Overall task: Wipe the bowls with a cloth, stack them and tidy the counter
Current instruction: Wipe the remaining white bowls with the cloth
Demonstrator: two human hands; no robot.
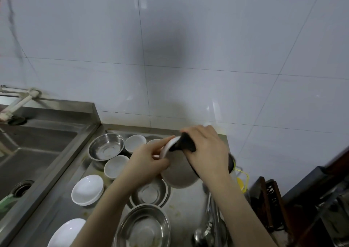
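Head view, looking down at a brushed stainless steel surface (188, 209) against a glossy white tiled wall (188, 48). The left hand (149, 157) grips a small, round white ceramic bowl (168, 146), held on edge above the surface with fingers curled around its rim. The right hand (205, 148) clutches a dark, soft cloth (186, 144) and presses it into the bowl, so the cloth sits between the two hands.

Below them, smooth white bowls rest on the surface: two small deep ones (135, 143) (115, 166) and two wider, shallow ones (87, 189) (66, 233). Shiny round steel bowls sit among them, one at the back left (106, 148), one under the left forearm (151, 193) and a large one nearest the camera (142, 228). A grey, matte round lid or dish (179, 173) lies beneath the hands. A steel ladle (202, 235) lies at right. A deep steel sink (37, 143) adjoins on the left.
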